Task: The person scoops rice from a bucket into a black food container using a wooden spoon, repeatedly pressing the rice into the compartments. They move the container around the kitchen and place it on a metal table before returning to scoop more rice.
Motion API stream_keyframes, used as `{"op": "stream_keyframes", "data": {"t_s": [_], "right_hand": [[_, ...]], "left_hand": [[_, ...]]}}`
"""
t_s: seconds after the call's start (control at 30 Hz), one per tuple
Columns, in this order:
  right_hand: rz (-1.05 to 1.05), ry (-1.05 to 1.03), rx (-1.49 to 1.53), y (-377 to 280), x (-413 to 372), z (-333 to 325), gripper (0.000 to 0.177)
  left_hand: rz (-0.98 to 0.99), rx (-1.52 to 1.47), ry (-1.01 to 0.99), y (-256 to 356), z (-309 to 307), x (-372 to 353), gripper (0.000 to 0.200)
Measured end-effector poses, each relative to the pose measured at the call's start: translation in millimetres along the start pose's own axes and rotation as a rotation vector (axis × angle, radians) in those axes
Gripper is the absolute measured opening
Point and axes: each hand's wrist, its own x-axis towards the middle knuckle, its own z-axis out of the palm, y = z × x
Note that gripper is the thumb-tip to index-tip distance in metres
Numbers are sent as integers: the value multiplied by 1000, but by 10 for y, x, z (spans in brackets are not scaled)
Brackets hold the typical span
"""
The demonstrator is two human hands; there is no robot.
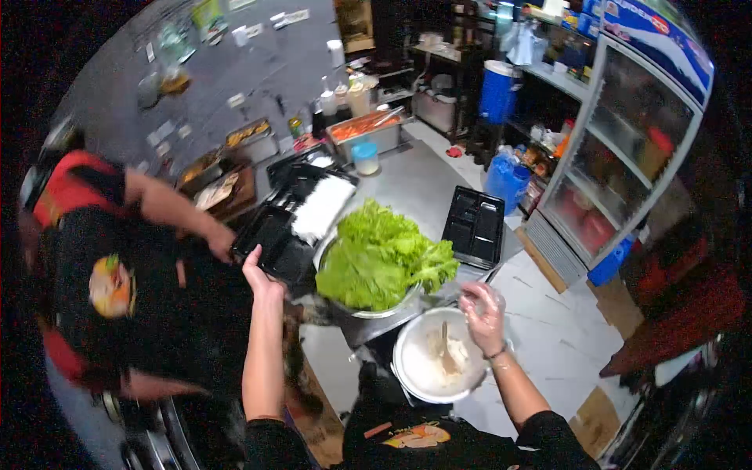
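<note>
My left hand point(265, 280) grips the near edge of a black compartment tray point(270, 227), thumb on its rim. White rice point(325, 205) fills one side of the tray. A co-worker's hand point(222, 240) is at the tray's left edge. Right beside the tray, a bowl heaped with green lettuce point(384, 258) stands on the steel table. My right hand point(482, 309), in a clear plastic glove, is raised over the rim of a white tub point(411, 372), fingers loosely bent and apart. Inside the tub, a wooden spatula point(447, 352) leans in some white food.
Another black compartment tray point(475, 225) lies at the steel table's point(415, 172) right. A blue-lidded jar point(365, 158) and a metal pan of orange food point(364, 129) stand farther back. The co-worker point(141, 266) is close on my left. A glass-door fridge point(615, 149) stands right.
</note>
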Motion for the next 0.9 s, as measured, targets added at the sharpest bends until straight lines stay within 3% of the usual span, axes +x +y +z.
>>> {"op": "stream_keyframes", "data": {"t_s": [0.1,0.17,0.27,0.3,0.37,0.5,0.6,0.7,0.77,0.8,0.9], "right_hand": [[193,136,-57,471,-231,201,22],[291,171,-163,505,-446,376,24],[463,181,-145,330,-675,649,27],[574,182,-109,279,-724,753,28],[635,136,-115,235,-889,910,29],[736,169,-129,186,-994,1107,26],[816,167,-176,133,-949,1197,31],[829,163,-168,83,-820,1307,30],[851,139,-185,105,-790,1329,29],[828,125,-239,186,-825,1327,29],[807,83,-326,92,-645,1377,28]], "left_hand": [[-10,-57,-183,46,166,1241,40],[-86,-60,-39,39,255,1862,43],[-162,-189,-205,-31,397,2801,47],[-101,-145,-101,-81,530,2932,43],[-95,-197,-175,-299,460,3585,28],[13,-300,13,-662,550,4142,13],[-201,-352,42,-787,271,4951,14],[-235,-252,68,-763,231,5011,16],[74,-233,213,-876,410,4661,23],[112,-241,151,-923,358,4689,32],[183,-218,405,-985,510,4602,46]]}}
